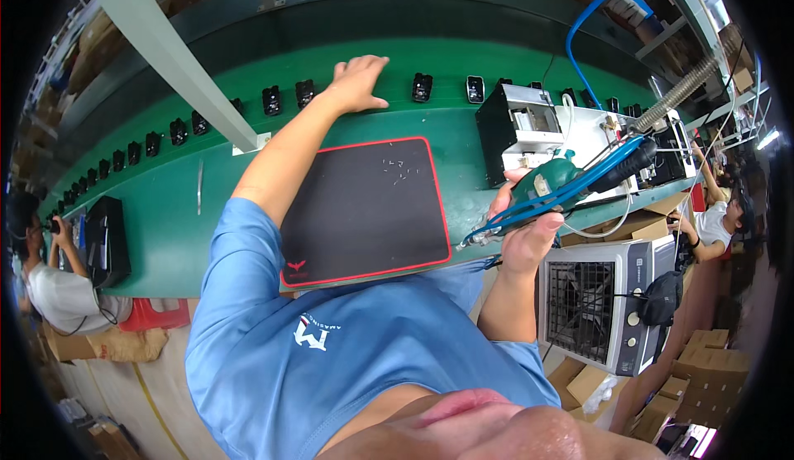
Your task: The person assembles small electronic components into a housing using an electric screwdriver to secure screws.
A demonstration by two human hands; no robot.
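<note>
- Fingers of L hand [356, 85]: stretched out, thumb apart, nothing seen btwn them; hand is over the green belt [455, 61], palm side hidden.
- Nearest blk part [422, 87] sits on the belt just R of L fingertips, a gap btwn, no contact visible.
- 2nd blk part [304, 94] on the belt, L of the same hand, near the wrist; more like it in a row out to far L.
- R hand [529, 241]: gripping green hand tool [542, 183], body btwn thumb (near side) & fingers (far side); fingers partly hidden behind it.
- Tool tip points down-L, just beside R edge of blk mat [364, 212] w/ red border; blue hoses [538, 205] run along the body.
- Small pale bits [400, 169] on mat, upper R area, well apart from both hands.
- Blk/white machine [519, 121] on bench, beyond R hand; air cooler [583, 299] on floor, R side.
- Co-workers: one far L [62, 286], one far R [718, 220].
</note>
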